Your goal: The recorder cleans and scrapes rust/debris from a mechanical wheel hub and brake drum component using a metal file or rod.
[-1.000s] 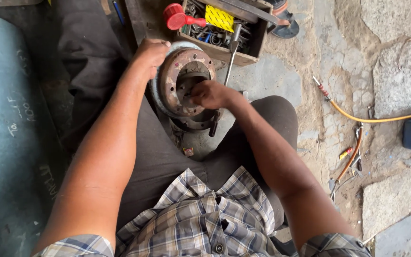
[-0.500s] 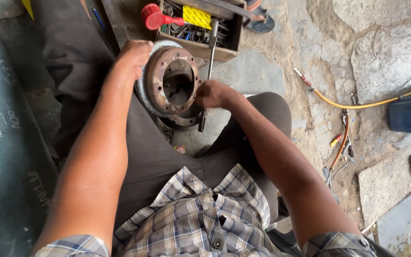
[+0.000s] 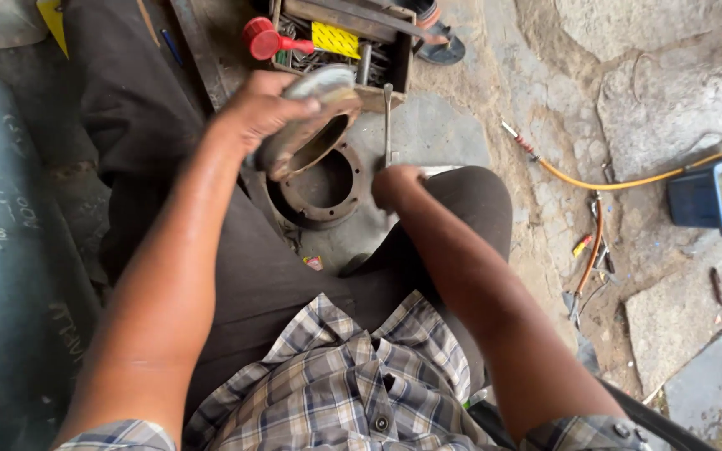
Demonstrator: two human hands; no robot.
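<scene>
My left hand (image 3: 261, 108) grips a rusty round drum (image 3: 323, 104) by its rim, holding it lifted and tilted above the ground. Under it a rusty metal ring with bolt holes (image 3: 321, 192) lies flat on the stone between my knees. My right hand (image 3: 396, 182) is curled closed just right of the ring, at the lower end of a long spanner (image 3: 388, 125) that runs toward the toolbox. Whether that hand grips the spanner is hidden.
An open toolbox (image 3: 403, 71) with a red-handled tool (image 3: 262, 38) and a yellow card stands ahead. A yellow hose (image 3: 628, 179), loose wires (image 3: 591, 250) and a blue box (image 3: 716, 196) lie to the right. A teal panel (image 3: 2, 250) stands at the left.
My left hand has lifted and tilted the drum off the ring below it. My right hand has left the drum's centre and dropped to the right, by the spanner.
</scene>
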